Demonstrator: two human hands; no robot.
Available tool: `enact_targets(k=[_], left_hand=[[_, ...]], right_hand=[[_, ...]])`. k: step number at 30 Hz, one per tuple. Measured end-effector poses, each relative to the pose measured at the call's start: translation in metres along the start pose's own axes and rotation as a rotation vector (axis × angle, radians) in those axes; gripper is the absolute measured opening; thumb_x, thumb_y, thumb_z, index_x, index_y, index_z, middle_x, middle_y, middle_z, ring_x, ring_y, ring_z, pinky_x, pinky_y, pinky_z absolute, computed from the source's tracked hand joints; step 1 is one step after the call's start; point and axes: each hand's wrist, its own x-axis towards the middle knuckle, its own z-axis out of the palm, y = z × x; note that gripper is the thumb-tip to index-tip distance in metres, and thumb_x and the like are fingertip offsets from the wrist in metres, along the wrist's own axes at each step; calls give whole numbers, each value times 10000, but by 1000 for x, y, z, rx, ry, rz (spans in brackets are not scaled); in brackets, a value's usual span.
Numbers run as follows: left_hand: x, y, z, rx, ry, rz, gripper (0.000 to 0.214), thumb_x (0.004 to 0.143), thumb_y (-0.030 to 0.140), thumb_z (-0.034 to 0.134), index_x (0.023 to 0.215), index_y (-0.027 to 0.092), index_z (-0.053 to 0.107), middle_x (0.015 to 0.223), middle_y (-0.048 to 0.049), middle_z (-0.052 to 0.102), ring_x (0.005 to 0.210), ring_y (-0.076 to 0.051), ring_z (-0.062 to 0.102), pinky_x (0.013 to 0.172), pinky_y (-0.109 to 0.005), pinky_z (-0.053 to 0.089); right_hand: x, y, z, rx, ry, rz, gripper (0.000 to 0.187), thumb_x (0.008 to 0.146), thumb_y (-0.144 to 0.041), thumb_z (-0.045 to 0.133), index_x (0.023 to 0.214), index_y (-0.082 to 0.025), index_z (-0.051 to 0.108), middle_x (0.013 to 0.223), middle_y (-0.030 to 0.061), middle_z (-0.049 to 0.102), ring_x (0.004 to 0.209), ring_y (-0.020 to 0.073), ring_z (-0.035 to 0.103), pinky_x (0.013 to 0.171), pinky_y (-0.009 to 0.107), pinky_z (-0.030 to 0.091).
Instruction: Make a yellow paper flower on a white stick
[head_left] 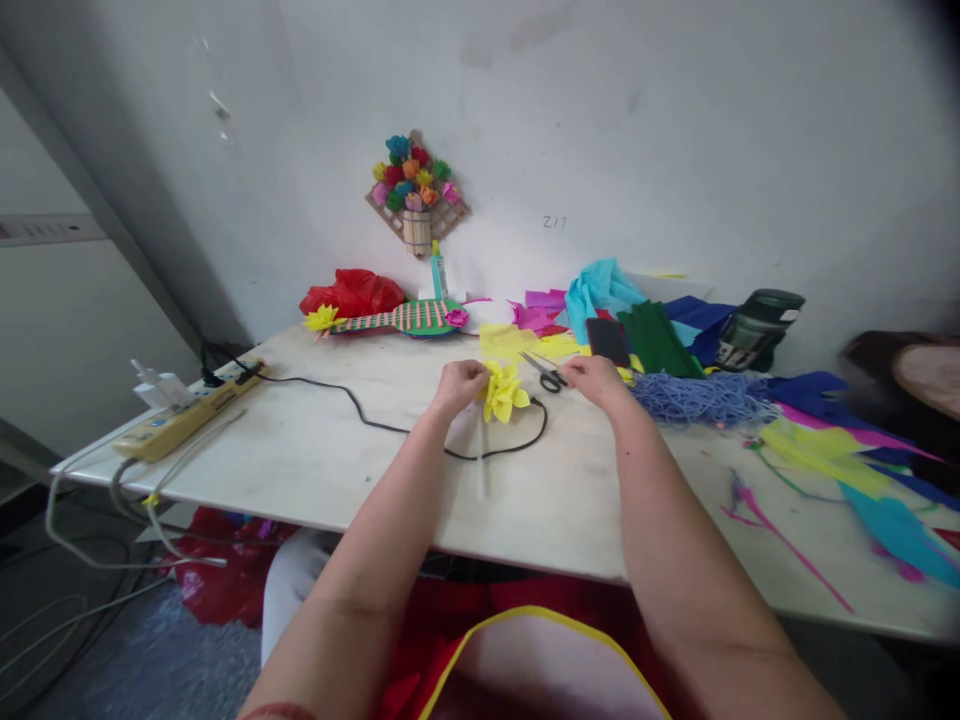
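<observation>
A yellow paper flower (504,392) with pointed petals is pinched at its left side by my left hand (460,386). Below it a pale, translucent stick (481,465) points toward the table's front edge, its upper end hidden by the flower. My right hand (595,380) is closed, thumb and fingers together, right beside the black-handled scissors (551,381). A thin line runs left from those fingertips over the blades; what they grip is too small to make out. Yellow paper sheets (504,343) lie just behind the flower.
A black cord (360,408) loops from the power strip (187,412) to beside the flower. Behind stand a green paper guitar (427,317) and a glue bottle (438,275). Rightward are a phone (608,342), blue shredded strands (694,398), coloured paper and a dark jar (761,330).
</observation>
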Motion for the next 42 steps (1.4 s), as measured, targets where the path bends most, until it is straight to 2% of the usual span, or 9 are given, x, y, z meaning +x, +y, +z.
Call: enact_targets(k=[5,11,17,23,32,36,42], left_hand=[[-1,0,1,2,-19,10,168,613,282,517,596,132,589,535,13,519,523,-96,444,497,-209,326],[-2,1,3,12,-57,38,176,619,287,531,596,128,601,536,11,531,527,-97,455,507,-211,339],[-4,6,3,37,-71,46,189,629,292,531,610,120,607,533,11,528,524,-95,446,498,-205,334],[-6,9,4,96,-100,109,182,645,266,528,604,116,624,522,13,534,525,-95,452,496,-201,335],[-10,11,4,79,-195,99,214,680,270,534,610,105,653,522,-1,564,532,-114,494,493,-211,353],[-10,12,4,46,-205,102,227,676,289,542,611,107,662,523,-4,568,528,-119,500,494,-218,362],[-11,13,4,5,-201,72,209,663,287,563,624,112,670,510,-1,559,525,-123,503,484,-218,360]], right_hand=[[2,-9,11,203,8,-163,346,761,-438,530,656,-139,670,557,1,559,566,113,467,538,220,343],[0,-21,25,282,-25,-240,332,780,-427,519,816,-148,696,645,13,624,584,119,504,537,220,374],[-2,-27,29,254,-24,-223,302,803,-390,531,941,-189,709,884,56,713,758,169,616,684,271,479],[-5,-37,32,314,-107,-252,372,798,-387,554,1102,-206,669,987,78,709,845,188,644,769,316,501],[-15,-53,14,398,-264,-225,407,794,-322,539,1139,-136,648,1037,109,688,856,183,637,692,276,507],[-16,-53,14,460,-321,-161,380,796,-321,535,1116,-166,666,994,88,697,782,156,628,601,233,496],[-12,-46,18,528,-369,-176,332,799,-332,533,1061,-210,696,950,46,703,754,136,616,586,217,491]])
